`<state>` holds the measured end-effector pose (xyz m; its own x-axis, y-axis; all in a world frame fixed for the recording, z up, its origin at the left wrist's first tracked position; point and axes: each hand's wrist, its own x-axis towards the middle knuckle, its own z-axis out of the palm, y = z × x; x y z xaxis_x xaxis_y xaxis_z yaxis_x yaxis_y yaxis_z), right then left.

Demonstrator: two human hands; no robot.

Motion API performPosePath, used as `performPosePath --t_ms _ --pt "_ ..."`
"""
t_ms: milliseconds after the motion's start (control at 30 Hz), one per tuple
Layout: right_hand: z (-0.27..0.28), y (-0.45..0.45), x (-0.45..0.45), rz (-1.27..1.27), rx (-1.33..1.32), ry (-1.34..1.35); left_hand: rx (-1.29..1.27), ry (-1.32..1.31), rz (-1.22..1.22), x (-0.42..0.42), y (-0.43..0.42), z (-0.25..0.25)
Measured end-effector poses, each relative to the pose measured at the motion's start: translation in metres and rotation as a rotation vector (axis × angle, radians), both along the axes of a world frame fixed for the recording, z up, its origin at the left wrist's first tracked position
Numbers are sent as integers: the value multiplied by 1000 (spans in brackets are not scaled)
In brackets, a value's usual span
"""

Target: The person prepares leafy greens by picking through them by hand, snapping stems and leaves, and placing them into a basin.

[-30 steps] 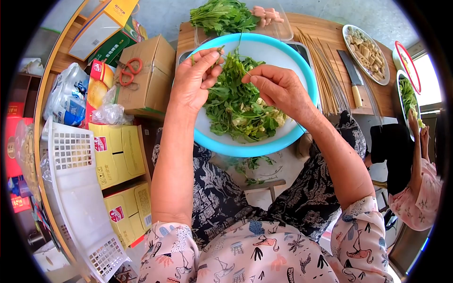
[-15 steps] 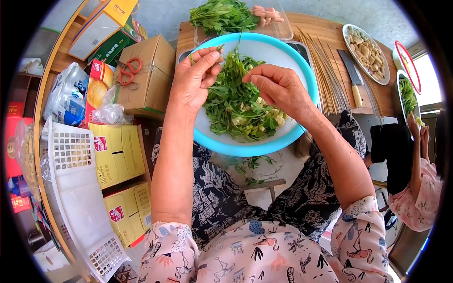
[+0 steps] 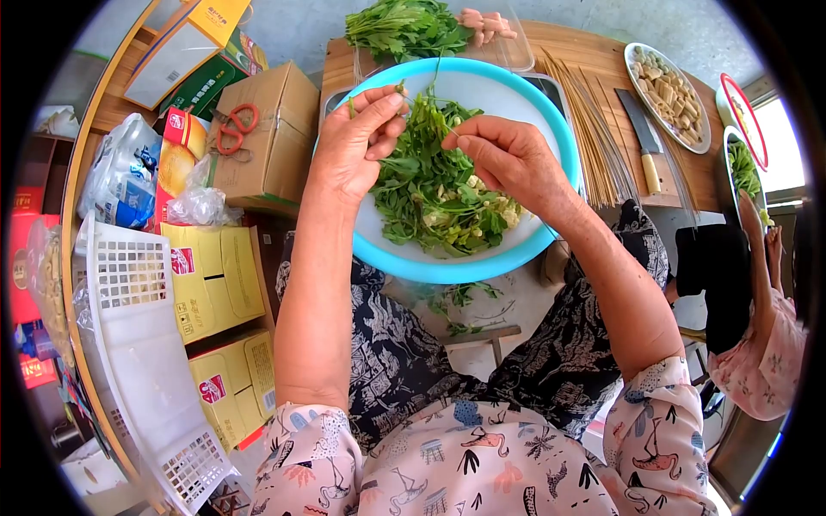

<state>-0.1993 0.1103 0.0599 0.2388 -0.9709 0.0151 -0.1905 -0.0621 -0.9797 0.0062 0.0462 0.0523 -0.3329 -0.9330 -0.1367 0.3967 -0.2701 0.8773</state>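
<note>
My left hand point(image 3: 366, 138) is closed in a pinch over the left rim of a blue-rimmed basin point(image 3: 564, 146). Bits of a green stem point(image 3: 401, 88) stick out past its thumb and fingers. Above the basin's right half, my right hand point(image 3: 508, 159) has thumb and forefinger pressed together; whatever they pinch is too thin to make out. Beneath both hands, leafy greens point(image 3: 422, 189) fill the basin's middle, with pale cauliflower-like pieces point(image 3: 508, 211) at their lower right.
Behind the basin lie a bunch of greens point(image 3: 404, 30) and pink sausage pieces point(image 3: 489, 26). Bamboo skewers point(image 3: 578, 129), a knife point(image 3: 641, 138) and a plate of tan pieces point(image 3: 671, 90) are at right. Scissors point(image 3: 237, 129) rest on a cardboard box point(image 3: 288, 129). Another person's hand point(image 3: 753, 225) shows far right.
Both hands keep almost the same place and pinch. The green piece at my left fingertips has turned slightly. The other person's hand at far right has moved a little.
</note>
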Motion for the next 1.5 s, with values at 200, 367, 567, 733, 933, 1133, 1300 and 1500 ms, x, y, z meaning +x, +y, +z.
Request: performPosePath --t_ms 200,367,567,733,933,1133,1300,1500 --pt "-1 -1 -1 13 -1 -33 32 -26 -41 -2 3 4" --pt "-2 -2 -2 20 1 -17 -47 -115 -44 -4 5 3" --pt "-4 -7 -4 -38 39 -90 -135 -378 71 -6 4 -4" --pt "-2 -11 0 -147 119 -258 -749 -872 298 -23 10 -16" --pt "-7 -17 10 -140 43 -358 -835 -1021 276 -50 23 -10" --pt "-9 -19 13 -133 66 -329 -837 -984 252 -55 23 -13" --pt "-5 -20 6 -194 53 -283 -498 -554 16 -45 27 -3" --pt "0 -19 4 -196 48 -286 -247 -242 -128 -30 24 -7"
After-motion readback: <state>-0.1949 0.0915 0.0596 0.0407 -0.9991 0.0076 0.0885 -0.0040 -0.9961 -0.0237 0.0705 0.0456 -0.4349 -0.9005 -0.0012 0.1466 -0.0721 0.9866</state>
